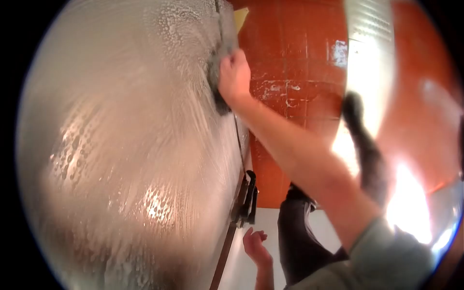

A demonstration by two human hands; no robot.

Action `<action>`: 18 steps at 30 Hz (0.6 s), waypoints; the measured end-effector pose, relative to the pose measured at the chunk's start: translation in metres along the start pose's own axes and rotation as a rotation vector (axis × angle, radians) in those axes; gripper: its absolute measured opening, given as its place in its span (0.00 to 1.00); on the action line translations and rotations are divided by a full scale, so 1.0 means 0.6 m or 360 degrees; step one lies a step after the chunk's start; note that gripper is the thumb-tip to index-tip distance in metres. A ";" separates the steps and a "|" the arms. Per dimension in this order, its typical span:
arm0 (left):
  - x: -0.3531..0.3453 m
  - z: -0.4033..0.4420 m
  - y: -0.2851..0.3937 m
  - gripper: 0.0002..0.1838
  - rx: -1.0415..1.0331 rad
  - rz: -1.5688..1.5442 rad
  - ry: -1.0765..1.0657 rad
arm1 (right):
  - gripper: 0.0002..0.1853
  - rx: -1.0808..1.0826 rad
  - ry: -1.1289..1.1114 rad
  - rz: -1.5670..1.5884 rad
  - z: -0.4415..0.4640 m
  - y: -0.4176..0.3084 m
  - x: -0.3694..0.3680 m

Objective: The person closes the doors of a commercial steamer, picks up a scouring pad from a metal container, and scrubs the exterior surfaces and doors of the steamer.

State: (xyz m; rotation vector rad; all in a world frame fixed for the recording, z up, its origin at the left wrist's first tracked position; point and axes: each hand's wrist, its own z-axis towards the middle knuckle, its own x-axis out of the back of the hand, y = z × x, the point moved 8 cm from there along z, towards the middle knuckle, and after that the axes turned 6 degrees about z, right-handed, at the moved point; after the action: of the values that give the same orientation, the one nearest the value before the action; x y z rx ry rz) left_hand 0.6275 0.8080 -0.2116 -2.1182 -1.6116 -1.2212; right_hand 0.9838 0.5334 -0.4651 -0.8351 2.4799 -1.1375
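A broad, pale, wet panel (130, 111) covered in soap suds and streaks fills the left side; it looks like a vehicle's body. My right hand (234, 77) reaches across from the lower right, closed over a dark grey sponge (214, 77) pressed against the panel's edge, by a dark seam. Blur hides the sponge's exact shape. Lower down, my left hand (256, 246) holds nothing, its fingers loosely curled and apart. Just above it, a black handle-like part (249, 198) sticks out from the panel's side.
Wet red-brown floor tiles (309, 63) lie on the right, crossed by a bright pale strip (369, 58). My dark-trousered leg (297, 241) stands over a light floor area at the bottom. A yellow piece (240, 18) shows beside the panel at the top.
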 end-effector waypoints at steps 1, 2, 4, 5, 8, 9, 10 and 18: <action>-0.008 0.006 0.004 0.15 -0.0009 -0.0006 0.0008 | 0.12 -0.0121 -0.0010 0.0133 -0.034 0.045 0.002; -0.009 0.002 0.009 0.15 -0.0003 0.0007 0.0017 | 0.10 -0.0199 0.0051 0.0138 -0.102 0.075 0.033; -0.004 -0.016 0.013 0.15 0.0000 0.0052 0.0041 | 0.10 -0.0621 0.0041 -0.0110 -0.256 0.215 0.075; -0.002 -0.023 0.016 0.16 -0.0020 0.0074 0.0042 | 0.10 -0.0575 -0.0020 -0.0515 -0.310 0.273 0.086; 0.008 -0.021 0.019 0.16 -0.0038 0.0106 0.0071 | 0.12 -0.0793 -0.0231 -0.0706 -0.324 0.310 0.073; 0.018 -0.029 0.009 0.16 -0.0009 0.0120 0.0086 | 0.11 -0.0590 -0.0147 -0.0576 -0.234 0.219 0.052; 0.022 -0.038 -0.004 0.16 0.0021 0.0116 0.0075 | 0.10 -0.0379 -0.0081 -0.0450 -0.144 0.124 0.032; 0.001 -0.036 -0.025 0.17 0.0052 -0.0007 0.0097 | 0.16 0.0052 -0.0209 -0.0198 0.051 -0.058 -0.019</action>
State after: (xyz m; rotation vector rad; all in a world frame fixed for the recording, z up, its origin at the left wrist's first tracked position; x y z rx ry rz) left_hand 0.6037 0.8008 -0.2019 -2.0389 -1.6007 -1.2397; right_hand 1.0207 0.5039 -0.4583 -1.0326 2.3248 -1.1217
